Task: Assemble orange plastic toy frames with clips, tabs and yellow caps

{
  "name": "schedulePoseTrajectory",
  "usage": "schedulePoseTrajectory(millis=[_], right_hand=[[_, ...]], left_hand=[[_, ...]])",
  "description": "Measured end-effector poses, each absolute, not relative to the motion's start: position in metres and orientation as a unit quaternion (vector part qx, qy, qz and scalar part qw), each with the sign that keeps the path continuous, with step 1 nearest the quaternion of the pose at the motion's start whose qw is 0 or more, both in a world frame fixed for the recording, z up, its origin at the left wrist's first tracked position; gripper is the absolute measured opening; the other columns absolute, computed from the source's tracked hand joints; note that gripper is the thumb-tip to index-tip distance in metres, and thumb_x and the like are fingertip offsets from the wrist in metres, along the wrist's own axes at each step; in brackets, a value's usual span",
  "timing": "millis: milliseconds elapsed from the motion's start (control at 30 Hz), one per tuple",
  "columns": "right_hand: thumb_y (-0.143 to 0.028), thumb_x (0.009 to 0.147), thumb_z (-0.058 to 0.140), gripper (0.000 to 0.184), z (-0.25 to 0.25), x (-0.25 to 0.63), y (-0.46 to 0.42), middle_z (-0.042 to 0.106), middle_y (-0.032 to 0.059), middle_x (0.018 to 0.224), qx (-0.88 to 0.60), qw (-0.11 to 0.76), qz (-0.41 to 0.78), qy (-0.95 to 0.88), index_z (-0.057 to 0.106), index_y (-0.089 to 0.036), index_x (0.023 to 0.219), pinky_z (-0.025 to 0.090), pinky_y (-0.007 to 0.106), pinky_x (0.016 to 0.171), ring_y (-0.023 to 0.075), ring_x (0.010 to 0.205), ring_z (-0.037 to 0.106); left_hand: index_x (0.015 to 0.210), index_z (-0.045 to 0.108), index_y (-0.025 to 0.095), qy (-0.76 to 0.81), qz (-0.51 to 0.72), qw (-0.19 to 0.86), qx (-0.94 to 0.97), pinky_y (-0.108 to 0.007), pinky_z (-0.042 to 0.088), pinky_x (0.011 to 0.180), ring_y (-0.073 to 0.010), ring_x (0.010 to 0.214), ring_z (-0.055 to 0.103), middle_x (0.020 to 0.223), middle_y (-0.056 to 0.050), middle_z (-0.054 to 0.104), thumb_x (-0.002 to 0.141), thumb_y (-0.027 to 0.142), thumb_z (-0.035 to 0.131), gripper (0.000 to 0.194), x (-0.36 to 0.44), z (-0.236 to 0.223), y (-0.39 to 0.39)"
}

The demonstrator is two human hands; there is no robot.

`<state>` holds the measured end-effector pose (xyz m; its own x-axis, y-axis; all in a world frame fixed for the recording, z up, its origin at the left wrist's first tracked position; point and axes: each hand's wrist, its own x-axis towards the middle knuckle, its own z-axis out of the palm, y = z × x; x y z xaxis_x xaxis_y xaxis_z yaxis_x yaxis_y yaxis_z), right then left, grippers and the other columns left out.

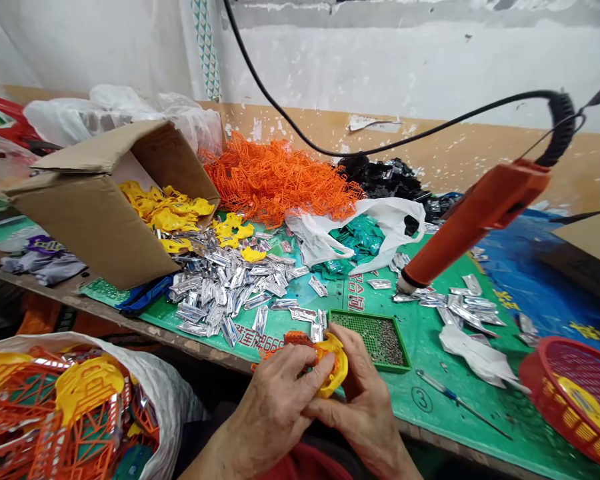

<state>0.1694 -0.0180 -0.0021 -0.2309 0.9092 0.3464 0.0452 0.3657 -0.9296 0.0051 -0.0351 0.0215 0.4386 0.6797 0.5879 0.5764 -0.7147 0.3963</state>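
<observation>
My left hand (pixel 273 393) and my right hand (pixel 367 407) meet at the table's front edge. Both are closed around a yellow plastic part (pixel 341 363), with an orange plastic piece (pixel 300 339) against it on the left side. Fingers cover much of the joint between the two. Just beyond my right hand lies a green mesh tray (pixel 350 323) of small screws. Silvery metal pieces (pixel 230 287) are heaped behind my left hand. An orange electric screwdriver (pixel 473 227) hangs tip down to the right, apart from both hands.
A tipped cardboard box (pixel 90 220) spills yellow parts. Behind are a heap of orange lattice pieces (pixel 280 177) and a white bag (pixel 313 237) of green pieces. A full white sack (pixel 173 393) stands lower left. A loose screwdriver (pixel 455 398) and red basket (pixel 540 380) are right.
</observation>
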Motion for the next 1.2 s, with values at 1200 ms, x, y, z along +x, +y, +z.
schedulePoseTrajectory(millis=[1200], right_hand=[[-0.056,0.08,0.064,0.041,0.008,0.158,-0.012,0.058,-0.0004,0.073,-0.414,0.327,0.674,-0.516,0.062,-0.017,0.091,0.042,0.019,0.049,0.0091,0.058,0.05]], left_hand=[[0.068,0.071,0.013,0.465,0.332,0.754,0.324,-0.023,0.044,0.054,-0.0151,0.055,0.058,0.052,0.0,0.061,0.071,0.039,0.075,0.026,-0.011,0.023,-0.02]])
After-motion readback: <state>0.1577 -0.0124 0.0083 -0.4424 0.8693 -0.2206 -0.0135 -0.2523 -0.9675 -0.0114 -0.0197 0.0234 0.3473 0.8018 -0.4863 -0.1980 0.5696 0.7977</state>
